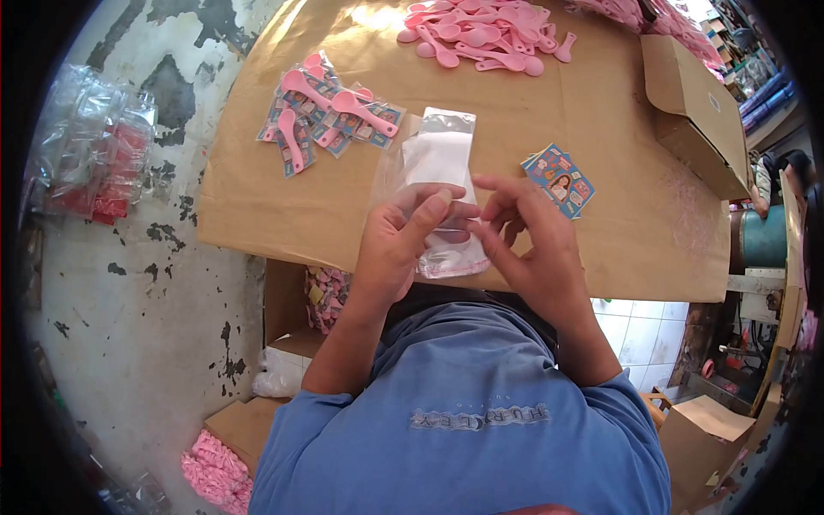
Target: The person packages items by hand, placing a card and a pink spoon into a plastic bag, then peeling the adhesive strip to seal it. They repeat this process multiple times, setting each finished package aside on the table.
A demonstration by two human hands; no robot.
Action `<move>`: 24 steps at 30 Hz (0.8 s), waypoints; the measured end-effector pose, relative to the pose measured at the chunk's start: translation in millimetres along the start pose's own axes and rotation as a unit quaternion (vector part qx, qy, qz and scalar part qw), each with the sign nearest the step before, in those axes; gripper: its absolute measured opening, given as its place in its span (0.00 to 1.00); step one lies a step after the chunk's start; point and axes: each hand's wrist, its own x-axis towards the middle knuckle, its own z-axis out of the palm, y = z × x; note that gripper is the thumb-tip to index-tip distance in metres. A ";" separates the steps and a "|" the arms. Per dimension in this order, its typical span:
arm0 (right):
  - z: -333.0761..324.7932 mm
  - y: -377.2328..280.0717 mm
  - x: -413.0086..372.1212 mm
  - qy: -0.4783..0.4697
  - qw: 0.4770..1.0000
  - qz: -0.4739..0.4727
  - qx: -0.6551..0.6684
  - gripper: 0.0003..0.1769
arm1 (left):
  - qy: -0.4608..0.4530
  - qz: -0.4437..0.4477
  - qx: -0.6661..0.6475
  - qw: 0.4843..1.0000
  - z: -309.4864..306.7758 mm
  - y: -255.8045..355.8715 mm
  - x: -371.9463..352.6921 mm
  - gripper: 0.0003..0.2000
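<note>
- The left hand (396, 233) is above the bench near its near edge, thumb bent toward half-curled fingers; I cannot tell whether it pinches a clear film.
- The right hand (536, 230) faces it, fingertips close to the left ones, fingers bent; whether it grips anything cannot be told either.
- Beneath the hands, the stack of clear bags (439, 159) with white inside runs from the near edge toward the middle of the bench, partly covered by the fingers.
- Just beyond the right hand, the blue printed cards (560, 180) lie in a small, uneven pile, between the bags and the bench's right edge.
- Toward the far left corner, the bagged spoons (292, 137), pink with blue cards, overlap in a loose heap.
- At the far edge, the loose pink spoons (493, 36) form a larger heap.
- By the right edge stands a cardboard box (697, 116).
- The bench (283, 219) has a brown covering; below its near edge, left of the person, a carton holds many small coloured items (326, 296).
</note>
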 end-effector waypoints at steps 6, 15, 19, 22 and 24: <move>-59.8 40.1 -5.8 0.151 0.935 0.016 -0.322 0.22 | 0.007 -0.034 -0.102 0.994 -0.1 -5.5 3.6 0.17; -78.1 77.1 -6.5 0.154 0.939 0.246 -0.184 0.18 | 0.049 0.020 -0.159 0.986 -6.5 -15.7 9.0 0.18; -76.1 79.5 -3.3 0.184 0.928 0.193 -0.261 0.13 | 0.057 0.042 -0.204 0.977 -5.1 -13.7 10.8 0.19; -62.2 66.9 -3.0 0.290 0.917 0.076 -0.264 0.12 | 0.056 0.055 -0.237 0.968 -4.2 -7.3 12.4 0.19; -51.5 63.3 -10.3 0.278 0.954 0.098 -0.057 0.13 | 0.056 0.065 -0.245 0.966 -4.0 -5.1 14.5 0.20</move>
